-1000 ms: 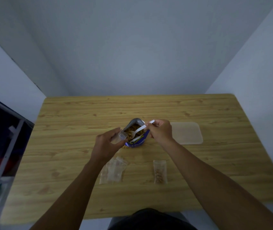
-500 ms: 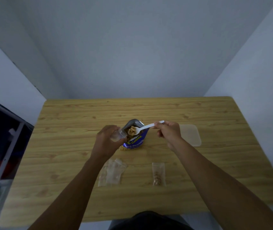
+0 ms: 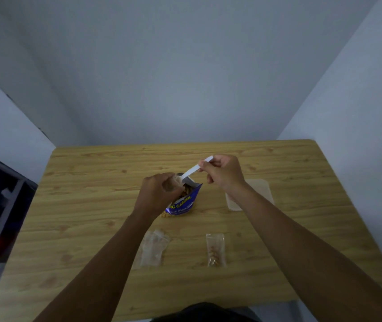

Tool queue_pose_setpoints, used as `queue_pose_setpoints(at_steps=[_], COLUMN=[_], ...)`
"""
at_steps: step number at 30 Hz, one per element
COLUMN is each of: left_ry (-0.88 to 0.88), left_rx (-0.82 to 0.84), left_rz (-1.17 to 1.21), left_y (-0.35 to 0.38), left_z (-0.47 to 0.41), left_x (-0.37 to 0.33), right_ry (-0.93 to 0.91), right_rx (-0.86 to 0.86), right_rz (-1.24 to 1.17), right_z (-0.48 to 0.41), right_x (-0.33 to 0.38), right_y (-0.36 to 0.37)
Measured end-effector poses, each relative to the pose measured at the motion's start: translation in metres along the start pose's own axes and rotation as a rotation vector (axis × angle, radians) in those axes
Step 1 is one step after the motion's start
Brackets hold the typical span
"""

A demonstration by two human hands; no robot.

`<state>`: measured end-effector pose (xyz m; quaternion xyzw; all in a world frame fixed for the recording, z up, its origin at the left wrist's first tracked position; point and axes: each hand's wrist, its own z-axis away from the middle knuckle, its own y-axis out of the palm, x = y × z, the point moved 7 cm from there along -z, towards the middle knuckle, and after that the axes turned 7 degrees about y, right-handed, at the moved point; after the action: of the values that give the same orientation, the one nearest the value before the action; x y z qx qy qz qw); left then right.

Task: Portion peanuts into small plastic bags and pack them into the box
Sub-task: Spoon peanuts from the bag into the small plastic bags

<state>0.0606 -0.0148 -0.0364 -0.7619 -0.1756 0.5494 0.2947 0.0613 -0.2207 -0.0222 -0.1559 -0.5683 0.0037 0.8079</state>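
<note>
A wooden table (image 3: 92, 205) stands against the back wall, with another wall along its right edge. Near its middle stands an open peanut pouch (image 3: 182, 204). Right of the pouch, well apart, a plastic box (image 3: 258, 189) lies partly behind the right forearm. Nearer the person, a stack of empty small bags (image 3: 153, 251) lies in front of the pouch, slightly left, and a filled small bag (image 3: 215, 249) lies to their right. Above the pouch's mouth, the left hand (image 3: 157, 194) holds a small bag (image 3: 177, 181); the right hand (image 3: 222, 173), behind and to the right, holds a plastic spoon (image 3: 193, 170) slanting down to that bag.
</note>
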Motion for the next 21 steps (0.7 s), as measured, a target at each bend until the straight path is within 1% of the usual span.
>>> queue_pose_setpoints(at_steps=[6,8,10,12,14,16,19,21], left_ry=[-0.024,-0.024,-0.035,-0.057,-0.085,-0.106,-0.123,-0.126], left_rx=[-0.026,-0.039,-0.046,-0.086,-0.142,-0.164,-0.144,-0.121], left_rz=[0.079,0.078,0.088,0.095,0.112,0.132,0.088,0.036], left_y=[0.004,0.002,0.0,-0.006,-0.013,-0.019,-0.025,-0.025], left_z=[-0.003,-0.001,0.0,0.001,0.003,0.005,0.01,0.014], left_x=[0.0,0.002,0.005,0.01,0.016,0.023,0.033,0.038], right_ry=[-0.303,-0.368,-0.394,-0.398,-0.408,-0.414,-0.449,-0.455], right_rx=[0.169,0.224,0.236,0.172,0.05,-0.056,-0.118,-0.064], right_rz=[0.219,0.257,0.236,0.155,0.058,0.036,0.194,0.313], right_z=[0.011,0.012,0.012,0.008,0.003,-0.002,-0.002,0.002], right_x=[0.038,0.046,0.053,0.058,0.06,0.057,0.042,0.028], right_y=[0.015,0.015,0.011,0.003,-0.01,-0.019,-0.013,0.002])
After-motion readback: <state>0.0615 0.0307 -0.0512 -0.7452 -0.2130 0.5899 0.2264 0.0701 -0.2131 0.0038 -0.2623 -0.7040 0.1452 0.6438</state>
